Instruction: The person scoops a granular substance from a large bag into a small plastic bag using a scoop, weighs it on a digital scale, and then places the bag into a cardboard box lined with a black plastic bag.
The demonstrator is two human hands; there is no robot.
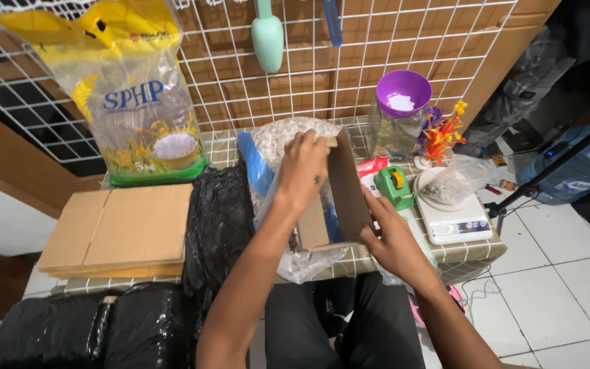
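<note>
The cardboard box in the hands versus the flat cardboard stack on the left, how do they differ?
The cardboard box is opened up and tilted, held by the left hand and right hand; the flat cardboard stack lies folded and untouched on the table. The box shows a hollow inside; the stack shows only flat panels. Both are plain brown.

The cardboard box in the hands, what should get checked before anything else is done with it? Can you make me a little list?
1. Both hands on the cardboard box: ok. The left hand holds its top edge, the right hand its lower side.
2. Box open: ok, one flap stands up.
3. Box empty inside: cannot tell, the inside is hidden.
4. Box resting steady: not ok, it sits tilted on a clear plastic bag.
5. Green tape dispenser close by: ok, right beside the box.
6. Scale free: not ok, a filled bag sits on it.
</note>
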